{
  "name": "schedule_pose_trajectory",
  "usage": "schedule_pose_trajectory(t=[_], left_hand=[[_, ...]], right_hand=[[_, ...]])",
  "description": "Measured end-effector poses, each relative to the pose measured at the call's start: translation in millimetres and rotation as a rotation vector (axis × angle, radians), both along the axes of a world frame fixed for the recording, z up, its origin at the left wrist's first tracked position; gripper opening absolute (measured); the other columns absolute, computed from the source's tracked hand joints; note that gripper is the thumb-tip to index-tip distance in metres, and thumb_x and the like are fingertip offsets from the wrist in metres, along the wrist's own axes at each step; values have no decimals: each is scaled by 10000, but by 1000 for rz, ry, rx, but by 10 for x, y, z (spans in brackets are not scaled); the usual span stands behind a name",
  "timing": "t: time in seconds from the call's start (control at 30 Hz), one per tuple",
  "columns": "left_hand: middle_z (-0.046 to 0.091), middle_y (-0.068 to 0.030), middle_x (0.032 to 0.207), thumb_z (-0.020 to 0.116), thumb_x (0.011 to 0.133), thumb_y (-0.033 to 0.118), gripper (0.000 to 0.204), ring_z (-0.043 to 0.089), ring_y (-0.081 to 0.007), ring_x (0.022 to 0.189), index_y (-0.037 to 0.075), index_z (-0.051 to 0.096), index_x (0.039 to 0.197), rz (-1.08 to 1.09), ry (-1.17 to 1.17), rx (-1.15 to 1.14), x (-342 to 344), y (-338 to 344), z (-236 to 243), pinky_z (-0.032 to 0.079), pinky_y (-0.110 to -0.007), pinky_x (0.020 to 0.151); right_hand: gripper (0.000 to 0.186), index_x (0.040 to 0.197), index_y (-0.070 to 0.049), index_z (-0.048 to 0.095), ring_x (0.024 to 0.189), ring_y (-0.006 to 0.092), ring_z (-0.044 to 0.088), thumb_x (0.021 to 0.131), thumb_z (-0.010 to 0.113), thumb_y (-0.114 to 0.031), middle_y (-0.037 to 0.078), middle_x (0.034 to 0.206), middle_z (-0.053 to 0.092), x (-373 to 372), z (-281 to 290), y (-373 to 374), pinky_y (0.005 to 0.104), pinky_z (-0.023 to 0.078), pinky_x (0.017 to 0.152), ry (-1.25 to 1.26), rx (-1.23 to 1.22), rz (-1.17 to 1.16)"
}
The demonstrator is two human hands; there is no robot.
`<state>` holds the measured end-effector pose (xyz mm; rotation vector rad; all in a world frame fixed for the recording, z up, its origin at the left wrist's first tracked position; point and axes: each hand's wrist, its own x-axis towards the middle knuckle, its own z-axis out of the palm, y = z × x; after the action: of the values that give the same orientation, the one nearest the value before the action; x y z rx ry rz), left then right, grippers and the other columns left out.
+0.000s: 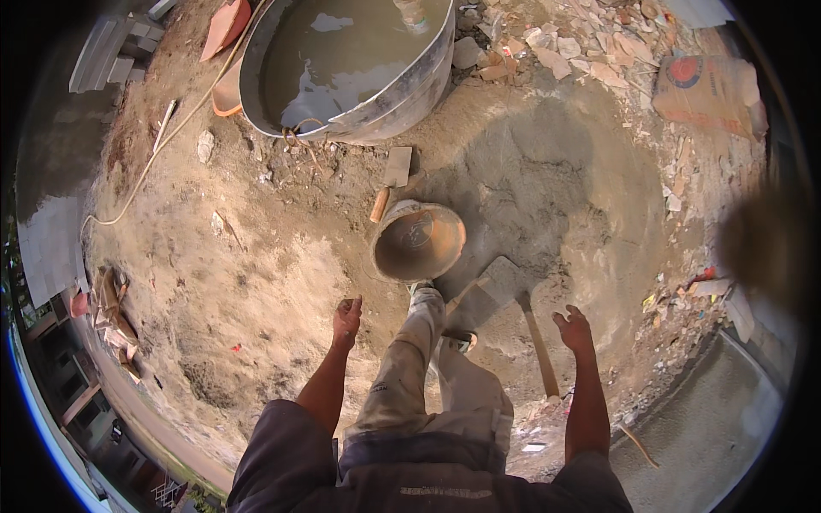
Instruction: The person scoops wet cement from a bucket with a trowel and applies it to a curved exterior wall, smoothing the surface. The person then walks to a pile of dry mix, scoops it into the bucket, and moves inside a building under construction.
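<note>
My left hand [346, 320] hangs over the sandy ground, fingers loosely curled with one stretched out, and holds nothing. My right hand [574, 328] is empty too, its fingers bent but apart, above the ground to the right of a shovel's wooden handle [538, 346]. The shovel's grey blade [503, 280] lies at the edge of the wet grey mortar [539, 188]. A mortar-stained orange bucket [410, 244] stands just beyond my forward foot, its open mouth tilted toward me. Behind it lies a trowel with a flat blade [398, 167] and a wooden handle [380, 205].
A big metal tub [389, 120] of murky water stands at the far side, with a hose [162, 145] running left from it. Broken tile rubble [590, 51] and a cement bag [708, 92] lie at the far right. Grey blocks [107, 56] are stacked far left.
</note>
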<state>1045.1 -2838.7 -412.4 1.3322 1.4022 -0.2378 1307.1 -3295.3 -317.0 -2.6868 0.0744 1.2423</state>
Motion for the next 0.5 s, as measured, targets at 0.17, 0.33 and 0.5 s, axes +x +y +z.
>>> schedule_pose_trajectory(t=[0.17,0.33,0.5], left_hand=[[533,-23,940,619,849,466,439,512,-139,864,68,514,1004,-33,-24,-236,220,58,-6,388,-259,624],[553,-22,957,610,855,468,401,537,-141,879,95,521,973,-28,-2,-290,449,-177,245,400,-273,676],[579,-56,1076,576,874,477,460,564,-198,1011,72,536,1089,-372,-122,-415,833,-765,672,428,-338,820]], right_hand=[[818,1391,-87,328,1130,318,527,778,637,-532,262,1125,551,-673,-157,-619,434,462,889,469,-229,-257],[573,1257,-54,361,731,273,603,831,623,-334,197,894,573,-969,-183,-471,416,520,634,758,156,-1232],[210,984,-12,503,618,258,578,823,573,-127,149,784,556,-1133,-599,234,397,497,532,369,442,-1533]])
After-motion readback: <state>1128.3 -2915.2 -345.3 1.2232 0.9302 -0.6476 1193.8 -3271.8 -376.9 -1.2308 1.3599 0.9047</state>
